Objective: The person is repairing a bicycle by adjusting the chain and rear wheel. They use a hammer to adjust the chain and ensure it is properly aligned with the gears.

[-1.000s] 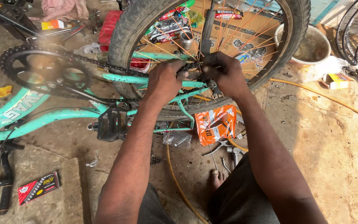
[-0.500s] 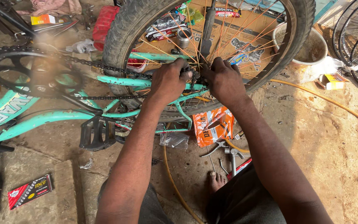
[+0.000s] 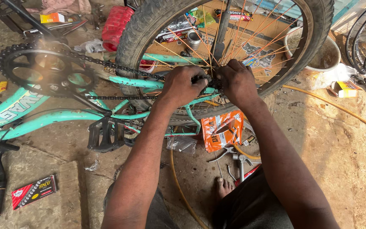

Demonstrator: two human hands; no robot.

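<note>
1. Where the chain (image 3: 119, 68) runs back from the chainring (image 3: 47, 72) to the hub of the rear wheel (image 3: 301, 51), both hands meet on it, just beside the teal frame (image 3: 136, 82) of the bicycle lying on the floor (image 3: 344, 161)
2. The step in hand looks like seating or joining the chain at the rear sprocket; the sprocket itself is hidden behind the knuckles
3. The left hand (image 3: 183, 87) has its fingers curled tight and pinched on the chain, thumb on top
4. The right hand (image 3: 236, 82) is likewise closed down on the chain at the hub, fingertips tucked among the orange spokes (image 3: 272, 32); whether it also holds a small tool or link cannot be told
5. The next move, as a judgement, calls for a steady pinch from both hands and enough slack to bring the chain ends or links together without slipping off the teeth
6. Further out, a black pedal (image 3: 102, 135) hangs below the frame, an orange packet (image 3: 221, 131) and pliers (image 3: 229, 154) lie on the floor near a bare foot (image 3: 223, 186), and a red chain box (image 3: 34, 191) lies well apart at the left
</note>
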